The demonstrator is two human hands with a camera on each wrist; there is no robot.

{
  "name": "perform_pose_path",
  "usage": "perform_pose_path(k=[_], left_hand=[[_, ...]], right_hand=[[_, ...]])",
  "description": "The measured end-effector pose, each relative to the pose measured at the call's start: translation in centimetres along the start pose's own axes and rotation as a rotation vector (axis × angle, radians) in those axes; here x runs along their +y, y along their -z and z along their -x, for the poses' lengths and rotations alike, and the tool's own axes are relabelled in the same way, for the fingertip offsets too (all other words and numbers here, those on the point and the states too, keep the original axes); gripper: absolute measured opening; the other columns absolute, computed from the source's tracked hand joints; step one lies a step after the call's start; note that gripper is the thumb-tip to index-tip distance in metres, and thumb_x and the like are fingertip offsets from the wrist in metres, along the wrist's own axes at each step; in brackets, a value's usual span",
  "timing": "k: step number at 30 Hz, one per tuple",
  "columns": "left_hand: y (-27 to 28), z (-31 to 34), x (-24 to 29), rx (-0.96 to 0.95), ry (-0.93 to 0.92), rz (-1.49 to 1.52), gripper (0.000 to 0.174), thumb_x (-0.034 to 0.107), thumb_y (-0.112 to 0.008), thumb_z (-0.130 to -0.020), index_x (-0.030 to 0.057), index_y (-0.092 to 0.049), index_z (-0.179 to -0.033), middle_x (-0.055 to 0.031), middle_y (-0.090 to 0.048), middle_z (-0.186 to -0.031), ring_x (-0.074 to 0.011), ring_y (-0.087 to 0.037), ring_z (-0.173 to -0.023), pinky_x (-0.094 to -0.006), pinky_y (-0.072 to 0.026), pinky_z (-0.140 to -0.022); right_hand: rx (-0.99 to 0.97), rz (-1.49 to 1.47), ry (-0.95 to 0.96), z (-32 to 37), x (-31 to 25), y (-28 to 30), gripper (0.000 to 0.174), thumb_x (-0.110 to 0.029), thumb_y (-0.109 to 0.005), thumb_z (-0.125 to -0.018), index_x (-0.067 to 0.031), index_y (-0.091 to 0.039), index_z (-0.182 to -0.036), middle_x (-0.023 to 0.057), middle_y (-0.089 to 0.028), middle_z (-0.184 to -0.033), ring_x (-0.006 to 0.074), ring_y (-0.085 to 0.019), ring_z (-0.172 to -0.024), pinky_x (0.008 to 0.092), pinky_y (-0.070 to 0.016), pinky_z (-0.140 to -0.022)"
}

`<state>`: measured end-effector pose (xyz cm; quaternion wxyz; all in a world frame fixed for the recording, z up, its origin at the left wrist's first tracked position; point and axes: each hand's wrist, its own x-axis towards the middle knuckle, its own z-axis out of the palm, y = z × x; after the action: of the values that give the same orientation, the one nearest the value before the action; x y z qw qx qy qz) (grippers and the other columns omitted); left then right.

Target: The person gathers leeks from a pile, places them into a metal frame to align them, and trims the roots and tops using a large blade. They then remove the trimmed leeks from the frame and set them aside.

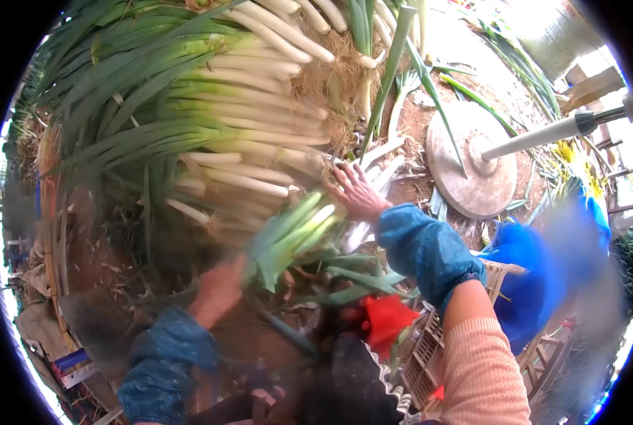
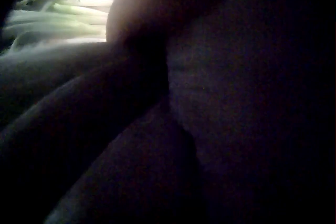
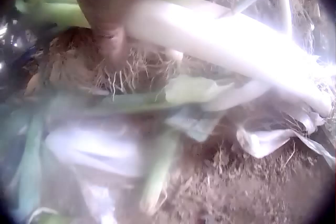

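Observation:
Leeks with white shanks (image 1: 260, 117) and long green leaves lie in a big pile, roots to the right. My right hand (image 1: 359, 195) is at the root ends on the pile's right side. In the right wrist view its thumb (image 3: 110, 45) curls over the pale shank of a leek (image 3: 220, 40), which it holds. My left hand (image 1: 219, 289), blurred, is below the pile, right at the lower end of a bunch of green leek leaves (image 1: 288, 237). The left wrist view is mostly dark, with leek shanks (image 2: 79, 14) in its upper left corner; I cannot tell whether the left fingers hold the leaves.
A round pale base (image 1: 458, 170) with a pole (image 1: 536, 136) stands on the soil to the right. Stripped leaves (image 1: 366, 278) litter the ground near my knees. A plastic crate (image 1: 424, 343), a red cloth-like thing (image 1: 387, 322) and a blue thing (image 1: 522, 276) are at lower right.

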<state>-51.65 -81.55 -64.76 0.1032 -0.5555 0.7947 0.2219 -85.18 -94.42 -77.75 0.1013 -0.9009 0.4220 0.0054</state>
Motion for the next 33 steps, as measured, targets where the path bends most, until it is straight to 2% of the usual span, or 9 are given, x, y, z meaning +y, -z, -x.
perform_pose_path(k=[8, 11, 13, 15, 19, 23, 27, 28, 33], left_hand=[[5.1, -2.3, -3.4, 0.008, 0.148, -0.405, 0.070, 0.009, -0.070, -0.062, 0.0110, -0.046, -0.128, -0.0134, -0.055, -0.105, -0.0332, -0.049, -0.106, -0.0425, -0.0405, -0.089], [6.6, -1.0, 0.3, 0.405, -0.046, -0.081, 0.065, 0.011, -0.070, -0.065, 0.0079, -0.047, -0.126, -0.0139, -0.056, -0.108, -0.0345, -0.051, -0.103, -0.0417, -0.0420, -0.089], [5.7, 0.8, 4.4, 0.277, 0.052, 0.407, 0.055, 0.017, -0.070, -0.071, 0.0041, -0.050, -0.121, -0.0133, -0.058, -0.109, -0.0298, -0.056, -0.099, -0.0376, -0.0442, -0.087], [3.7, 1.0, 7.3, -0.292, 0.085, 1.049, 0.049, 0.023, -0.068, -0.077, 0.0017, -0.052, -0.118, -0.0102, -0.060, -0.104, -0.0224, -0.059, -0.092, -0.0324, -0.0462, -0.081], [-5.1, -0.3, 11.4, -0.569, 0.303, 1.397, 0.041, 0.026, -0.058, -0.089, 0.0030, -0.050, -0.122, -0.0086, -0.062, -0.102, -0.0208, -0.059, -0.097, -0.0337, -0.0475, -0.085], [-14.3, -3.0, 11.9, -0.062, 0.353, 2.396, 0.044, 0.030, -0.056, -0.091, 0.0073, -0.043, -0.126, -0.0094, -0.055, -0.113, -0.0226, -0.053, -0.108, -0.0390, -0.0425, -0.092], [-14.5, -4.7, 12.0, 0.135, 0.620, 2.761, 0.038, 0.033, -0.049, -0.094, 0.0076, -0.049, -0.122, -0.0084, -0.056, -0.115, -0.0219, -0.053, -0.104, -0.0376, -0.0428, -0.093], [-15.4, -4.4, 12.0, 0.169, 0.523, 2.855, 0.039, 0.034, -0.054, -0.090, 0.0059, -0.051, -0.118, -0.0089, -0.059, -0.110, -0.0237, -0.056, -0.099, -0.0389, -0.0448, -0.090], [-13.6, -3.1, 12.8, 0.319, 0.337, 2.885, 0.046, 0.033, -0.072, -0.077, 0.0054, -0.055, -0.111, -0.0098, -0.062, -0.102, -0.0249, -0.059, -0.095, -0.0403, -0.0478, -0.085]], right_hand=[[0.071, -0.144, 0.052, -0.6, -1.6, -1.6, 0.091, -0.028, -0.079, -0.062, -0.0020, -0.031, -0.135, 0.0222, -0.046, -0.115, 0.0380, -0.044, -0.108, 0.0534, -0.0353, -0.096], [0.227, -0.088, 0.082, 1.3, -3.0, -3.0, 0.072, -0.016, -0.070, -0.069, -0.0022, -0.037, -0.131, 0.0221, -0.048, -0.113, 0.0366, -0.048, -0.102, 0.0505, -0.0379, -0.091], [0.281, -0.056, 0.130, 1.8, -3.7, -3.7, 0.065, -0.012, -0.067, -0.070, -0.0021, -0.040, -0.128, 0.0223, -0.048, -0.112, 0.0365, -0.049, -0.099, 0.0495, -0.0382, -0.089], [0.160, -0.186, 0.084, 1.8, -4.3, -3.1, 0.063, -0.012, -0.067, -0.066, -0.0016, -0.044, -0.123, 0.0200, -0.051, -0.105, 0.0355, -0.050, -0.096, 0.0500, -0.0387, -0.083], [0.011, -0.278, 0.053, 1.9, -4.7, -2.1, 0.059, -0.014, -0.068, -0.062, -0.0008, -0.046, -0.115, 0.0167, -0.053, -0.089, 0.0347, -0.054, -0.084, 0.0486, -0.0414, -0.071], [-0.206, -0.511, 0.050, 3.4, -6.6, 0.6, 0.037, -0.016, -0.066, -0.065, -0.0045, -0.044, -0.093, 0.0192, -0.051, -0.079, 0.0395, -0.055, -0.067, 0.0483, -0.0434, -0.056], [-0.442, -1.084, 0.072, 7.3, -8.3, -0.6, 0.087, -0.031, -0.075, -0.071, 0.0003, -0.029, -0.137, 0.0229, -0.051, -0.123, 0.0330, -0.052, -0.113, 0.0408, -0.0423, -0.093], [-0.765, -1.375, -0.126, 7.6, -7.5, -0.5, 0.089, -0.030, -0.077, -0.070, 0.0007, -0.028, -0.137, 0.0230, -0.044, -0.131, 0.0298, -0.045, -0.120, 0.0394, -0.0382, -0.098], [-0.430, -1.357, -0.155, 12.2, -12.7, 6.6, 0.089, -0.021, -0.073, -0.072, -0.0013, -0.020, -0.140, 0.0210, -0.038, -0.134, 0.0279, -0.040, -0.122, 0.0369, -0.0369, -0.098]])
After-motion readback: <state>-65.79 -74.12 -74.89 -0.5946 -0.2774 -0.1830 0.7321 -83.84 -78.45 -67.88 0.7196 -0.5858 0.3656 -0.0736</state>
